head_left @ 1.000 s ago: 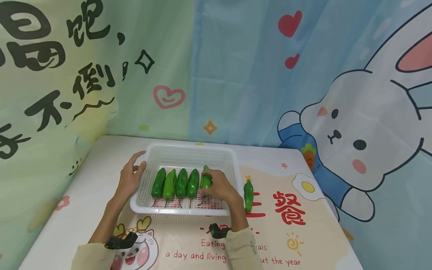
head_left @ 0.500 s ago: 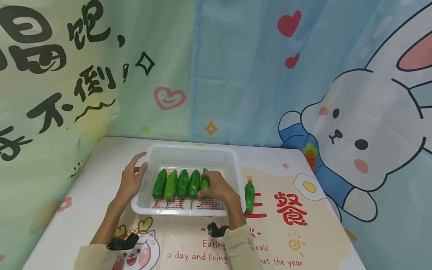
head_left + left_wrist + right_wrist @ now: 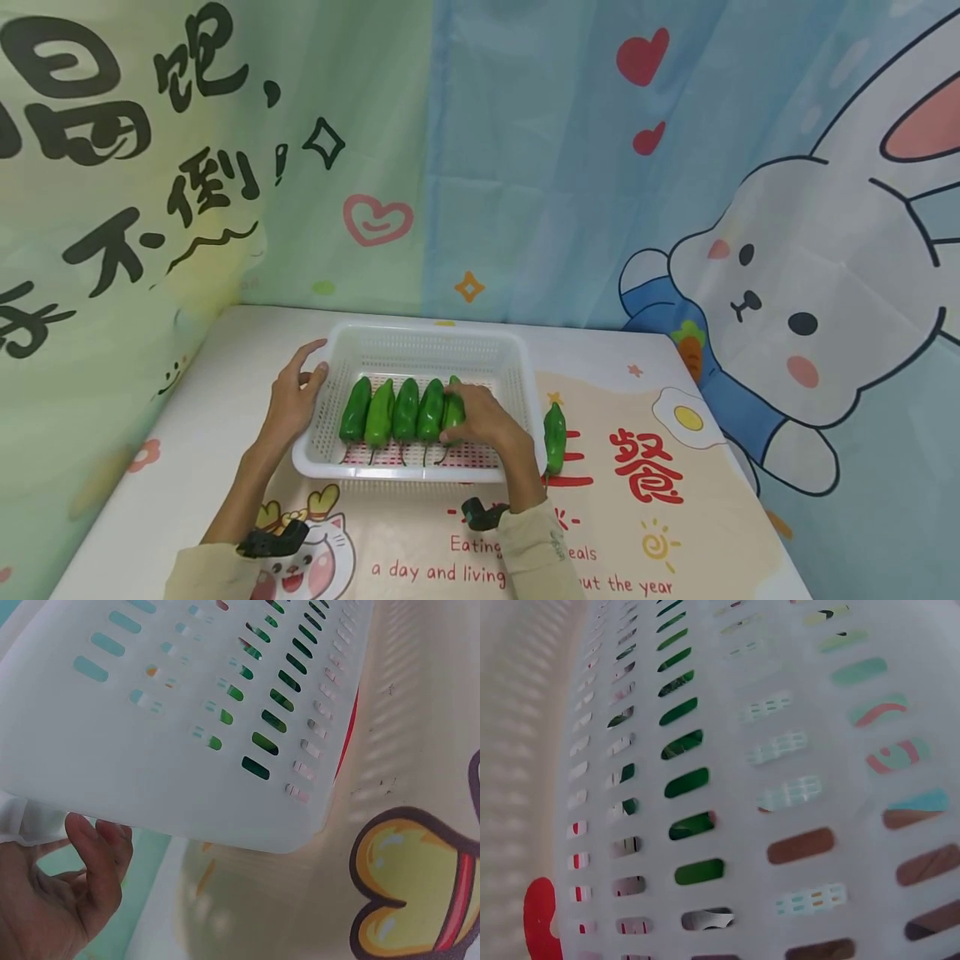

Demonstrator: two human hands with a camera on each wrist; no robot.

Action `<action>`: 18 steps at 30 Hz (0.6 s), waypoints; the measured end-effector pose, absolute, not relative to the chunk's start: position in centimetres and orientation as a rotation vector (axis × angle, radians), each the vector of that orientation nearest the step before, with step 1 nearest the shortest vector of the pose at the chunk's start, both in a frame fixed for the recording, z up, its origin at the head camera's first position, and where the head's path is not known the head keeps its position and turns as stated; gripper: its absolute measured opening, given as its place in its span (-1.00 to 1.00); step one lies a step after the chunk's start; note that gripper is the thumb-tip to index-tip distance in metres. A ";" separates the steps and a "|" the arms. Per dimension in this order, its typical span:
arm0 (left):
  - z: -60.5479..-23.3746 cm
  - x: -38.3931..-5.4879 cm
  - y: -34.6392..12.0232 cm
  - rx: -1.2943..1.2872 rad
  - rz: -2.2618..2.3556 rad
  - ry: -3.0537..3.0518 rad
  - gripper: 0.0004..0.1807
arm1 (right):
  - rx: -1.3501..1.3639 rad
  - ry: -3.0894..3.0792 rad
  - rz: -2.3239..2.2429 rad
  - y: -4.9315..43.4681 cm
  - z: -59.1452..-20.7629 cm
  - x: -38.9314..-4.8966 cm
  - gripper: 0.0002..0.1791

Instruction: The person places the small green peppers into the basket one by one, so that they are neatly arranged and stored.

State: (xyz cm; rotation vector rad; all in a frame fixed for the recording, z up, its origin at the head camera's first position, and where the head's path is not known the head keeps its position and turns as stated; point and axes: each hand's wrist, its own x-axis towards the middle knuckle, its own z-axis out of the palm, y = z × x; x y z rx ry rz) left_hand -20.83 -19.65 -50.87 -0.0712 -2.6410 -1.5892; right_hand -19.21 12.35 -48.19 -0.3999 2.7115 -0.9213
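A white perforated plastic basket (image 3: 420,472) stands on the table with a row of several green chili peppers (image 3: 406,410) side by side in it, stems toward me. My right hand (image 3: 483,414) reaches over the near right side and grips the rightmost pepper (image 3: 453,408) of the row, partly hiding it. My left hand (image 3: 294,398) holds the basket's left rim between thumb and fingers; its fingertips meet the rim edge in the left wrist view. Another green chili pepper (image 3: 555,437) lies outside, right of the basket. Through the basket's slots the right wrist view shows green peppers (image 3: 686,782).
The white table (image 3: 187,400) carries a printed mat (image 3: 720,517) with red characters and a cartoon. A patterned curtain (image 3: 517,217) hangs behind the table's far edge. Both wrists wear small black devices (image 3: 273,540).
My right hand has moved slightly left, bringing the gripped chili pepper closer against the row. The left hand keeps its place on the basket rim.
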 end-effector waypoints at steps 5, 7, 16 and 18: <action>-50.9 -20.8 -19.5 -0.063 -1.599 -2.645 -0.40 | -0.383 2.736 -0.898 12.6 -47.9 -18.7 -0.07; -50.9 -20.8 -19.4 -0.066 -1.602 -2.643 -0.40 | -0.360 2.741 -0.890 12.7 -47.7 -18.5 -0.02; -50.5 -20.8 -19.6 -0.070 -1.616 -2.639 -0.40 | -0.317 2.752 -0.931 13.6 -46.2 -17.9 0.04; -50.5 -20.8 -19.7 -0.067 -1.612 -2.644 -0.40 | -0.322 2.779 -0.925 13.8 -45.9 -17.7 0.04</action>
